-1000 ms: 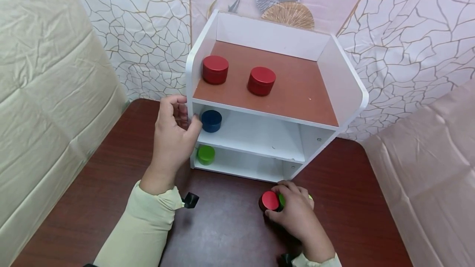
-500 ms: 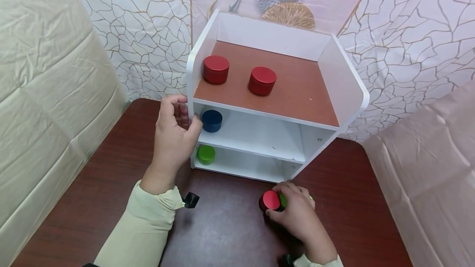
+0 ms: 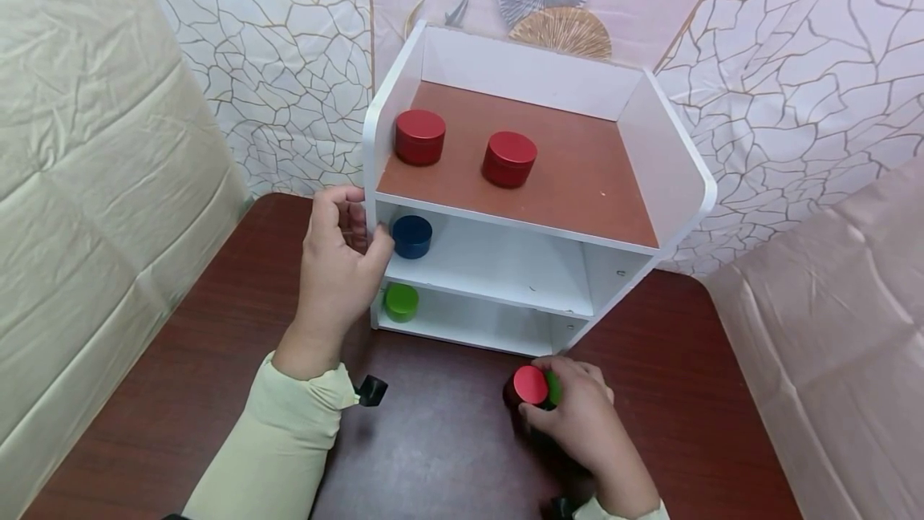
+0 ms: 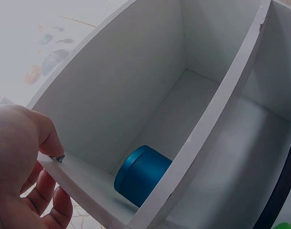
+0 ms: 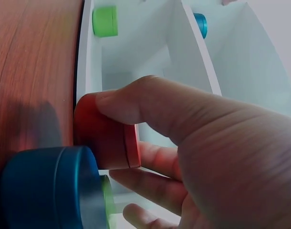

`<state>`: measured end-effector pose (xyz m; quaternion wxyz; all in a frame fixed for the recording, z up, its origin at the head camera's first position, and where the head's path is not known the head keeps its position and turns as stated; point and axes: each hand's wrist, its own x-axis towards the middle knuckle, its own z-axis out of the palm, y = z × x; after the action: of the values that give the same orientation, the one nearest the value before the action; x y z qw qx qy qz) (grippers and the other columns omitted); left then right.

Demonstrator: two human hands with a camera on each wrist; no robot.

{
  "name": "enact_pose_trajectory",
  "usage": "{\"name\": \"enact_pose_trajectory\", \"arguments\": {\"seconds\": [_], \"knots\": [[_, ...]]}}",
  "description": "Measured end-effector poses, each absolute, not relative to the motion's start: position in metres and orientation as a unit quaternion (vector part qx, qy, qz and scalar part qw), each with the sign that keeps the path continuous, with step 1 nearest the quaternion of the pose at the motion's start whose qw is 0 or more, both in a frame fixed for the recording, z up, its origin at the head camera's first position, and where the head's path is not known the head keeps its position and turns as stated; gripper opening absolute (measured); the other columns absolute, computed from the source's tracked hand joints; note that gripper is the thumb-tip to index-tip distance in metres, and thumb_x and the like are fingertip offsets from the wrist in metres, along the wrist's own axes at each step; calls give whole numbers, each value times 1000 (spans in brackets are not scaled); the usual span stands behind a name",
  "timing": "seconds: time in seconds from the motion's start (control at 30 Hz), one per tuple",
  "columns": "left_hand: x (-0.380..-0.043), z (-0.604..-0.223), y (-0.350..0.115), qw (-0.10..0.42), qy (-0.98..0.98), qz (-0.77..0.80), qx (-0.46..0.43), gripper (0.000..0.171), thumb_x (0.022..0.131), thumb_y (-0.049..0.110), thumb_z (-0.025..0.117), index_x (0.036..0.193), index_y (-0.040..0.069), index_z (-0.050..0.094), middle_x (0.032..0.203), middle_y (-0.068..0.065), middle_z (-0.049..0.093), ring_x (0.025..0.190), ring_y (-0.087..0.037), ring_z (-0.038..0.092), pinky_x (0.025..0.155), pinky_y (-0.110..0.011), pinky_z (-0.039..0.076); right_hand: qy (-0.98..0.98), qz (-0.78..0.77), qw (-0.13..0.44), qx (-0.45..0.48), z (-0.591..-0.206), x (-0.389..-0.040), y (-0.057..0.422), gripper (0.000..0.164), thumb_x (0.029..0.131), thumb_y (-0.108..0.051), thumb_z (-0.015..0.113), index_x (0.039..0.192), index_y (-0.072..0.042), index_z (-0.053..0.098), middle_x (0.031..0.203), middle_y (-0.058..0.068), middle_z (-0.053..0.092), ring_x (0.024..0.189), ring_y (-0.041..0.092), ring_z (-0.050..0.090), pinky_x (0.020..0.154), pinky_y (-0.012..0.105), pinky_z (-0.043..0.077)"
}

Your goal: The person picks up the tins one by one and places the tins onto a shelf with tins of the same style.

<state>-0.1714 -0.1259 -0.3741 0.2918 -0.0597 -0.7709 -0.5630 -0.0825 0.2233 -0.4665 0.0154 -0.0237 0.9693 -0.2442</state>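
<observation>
My right hand (image 3: 577,408) pinches a round red tin (image 3: 530,385) between thumb and fingers, in front of the white shelf unit (image 3: 491,293). In the right wrist view the red tin sits higher than the blue tin (image 5: 40,186) standing close beside it, and a shadow falls on the table. A green tin (image 3: 554,388) shows partly behind my right fingers. My left hand (image 3: 335,263) grips the unit's left side panel (image 4: 83,186), thumb on the inner side and fingers outside. Near that thumb, another blue tin (image 3: 411,237) stands on the middle shelf.
Two red tins, one at the left (image 3: 419,137) and one near the middle (image 3: 508,159), stand on the brown top shelf. A light green tin (image 3: 400,302) is at the left of the bottom shelf. The dark wooden table (image 3: 426,440) lies between fabric-covered walls.
The red tin in my right hand has risen and shifted slightly right, and my right hand has moved slightly with it. My left hand stays on the side panel.
</observation>
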Motion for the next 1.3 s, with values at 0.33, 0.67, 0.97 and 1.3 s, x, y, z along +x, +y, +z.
{"name": "enact_pose_trajectory", "arguments": {"seconds": [0.33,0.67,0.97,1.3], "knots": [[-172,-375,-126,294,-771,-562,-62,45,102,8,70,143,11,51,114,-11,58,97,-17,59,79,-28,54,965,-262,15,-25,-459,-80,221,62,80,-27,101,136,-19,76,132,5,79,137,37,59,109,64,43],[-172,-375,-126,292,-771,-562,-61,45,102,8,70,143,11,51,115,-11,58,98,-17,59,80,-28,54,962,-272,13,-33,-453,-76,218,62,81,-27,102,137,-21,75,130,1,77,135,31,59,106,55,53],[-171,-374,-126,292,-771,-563,-62,46,102,7,71,143,12,51,115,-11,57,97,-17,59,79,-27,53,957,-287,-8,-50,-440,-72,213,61,82,-29,102,136,-22,75,127,-2,75,128,25,62,101,49,57],[-171,-373,-125,300,-763,-570,-57,45,99,6,72,140,11,54,112,-11,58,96,-17,59,78,-25,51,952,-300,-16,-59,-426,-67,209,60,83,-32,101,137,-23,74,123,-5,73,121,19,62,92,41,58]]}}
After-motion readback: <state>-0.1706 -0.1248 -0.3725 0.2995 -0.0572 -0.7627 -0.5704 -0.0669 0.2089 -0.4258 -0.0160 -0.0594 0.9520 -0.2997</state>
